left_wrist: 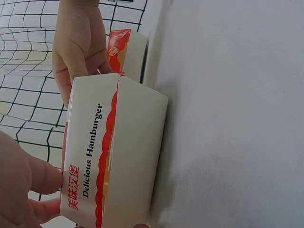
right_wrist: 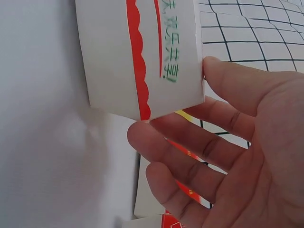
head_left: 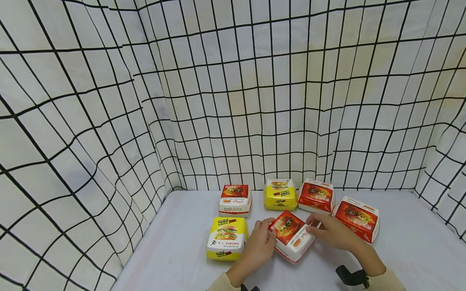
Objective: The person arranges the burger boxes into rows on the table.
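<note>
Between both hands a red and white hamburger box (head_left: 293,235) stands turned at an angle on the white table. My left hand (head_left: 259,242) grips its left side; in the left wrist view the thumb and fingers (left_wrist: 45,178) lie along the edge beside the "Delicious Hamburger" print. At the opposite side, my right hand (head_left: 329,229) pinches the box's corner, the thumb (right_wrist: 228,78) against the upper edge and the fingertips at the end face. Just left of my left hand sits a yellow and white burger box (head_left: 227,238). Another red box (head_left: 356,218) is behind my right hand.
Along the back stand a red and white box (head_left: 235,201), a yellow box (head_left: 280,194) and a red box (head_left: 316,195). White cloth walls with black grid netting (head_left: 255,101) rise behind and beside the table (head_left: 164,250).
</note>
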Demonstrator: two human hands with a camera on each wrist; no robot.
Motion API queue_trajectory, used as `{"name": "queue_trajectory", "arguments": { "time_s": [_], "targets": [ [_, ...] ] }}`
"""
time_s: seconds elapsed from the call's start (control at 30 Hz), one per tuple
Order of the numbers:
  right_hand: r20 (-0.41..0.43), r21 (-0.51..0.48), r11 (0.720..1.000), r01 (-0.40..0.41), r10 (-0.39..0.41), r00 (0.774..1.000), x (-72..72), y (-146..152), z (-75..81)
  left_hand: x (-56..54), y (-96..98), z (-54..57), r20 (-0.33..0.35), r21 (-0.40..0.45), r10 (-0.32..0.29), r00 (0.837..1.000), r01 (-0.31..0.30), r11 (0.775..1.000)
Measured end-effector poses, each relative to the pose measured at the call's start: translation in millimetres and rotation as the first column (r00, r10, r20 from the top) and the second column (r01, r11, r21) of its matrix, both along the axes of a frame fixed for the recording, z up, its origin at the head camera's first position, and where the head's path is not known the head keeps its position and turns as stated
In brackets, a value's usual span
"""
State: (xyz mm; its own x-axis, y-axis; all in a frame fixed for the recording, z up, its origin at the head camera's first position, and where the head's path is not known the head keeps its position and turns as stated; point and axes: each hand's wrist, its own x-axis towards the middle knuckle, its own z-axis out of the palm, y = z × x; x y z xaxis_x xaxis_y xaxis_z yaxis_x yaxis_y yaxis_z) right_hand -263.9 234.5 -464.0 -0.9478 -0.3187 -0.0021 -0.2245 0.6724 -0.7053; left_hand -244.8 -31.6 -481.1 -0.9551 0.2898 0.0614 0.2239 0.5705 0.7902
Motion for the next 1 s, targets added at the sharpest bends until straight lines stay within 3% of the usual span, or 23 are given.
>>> {"name": "queue_trajectory", "arguments": {
  "time_s": [0.17, 0.7, 1.0],
  "targets": [
    [0.016, 0.003, 1.0, -0.011, 0.011, 1.0, 2.1, -0.8, 2.5, 0.1, -0.2, -1.1, -0.036, 0.017, 0.008, 0.999, -0.007, 1.0],
    [0.026, 0.016, 1.0, -0.005, 0.005, 1.0, 2.3, -2.0, 0.0, -1.0, 1.5, -2.6, -0.013, 0.127, 0.07, 0.997, -0.067, 0.99],
    [0.029, -0.043, 0.999, -0.026, 0.027, 0.999, 0.8, -1.6, -0.7, -0.4, 5.6, 2.3, 0.009, 0.051, 0.107, 0.994, -0.108, 0.993]
  ]
}}
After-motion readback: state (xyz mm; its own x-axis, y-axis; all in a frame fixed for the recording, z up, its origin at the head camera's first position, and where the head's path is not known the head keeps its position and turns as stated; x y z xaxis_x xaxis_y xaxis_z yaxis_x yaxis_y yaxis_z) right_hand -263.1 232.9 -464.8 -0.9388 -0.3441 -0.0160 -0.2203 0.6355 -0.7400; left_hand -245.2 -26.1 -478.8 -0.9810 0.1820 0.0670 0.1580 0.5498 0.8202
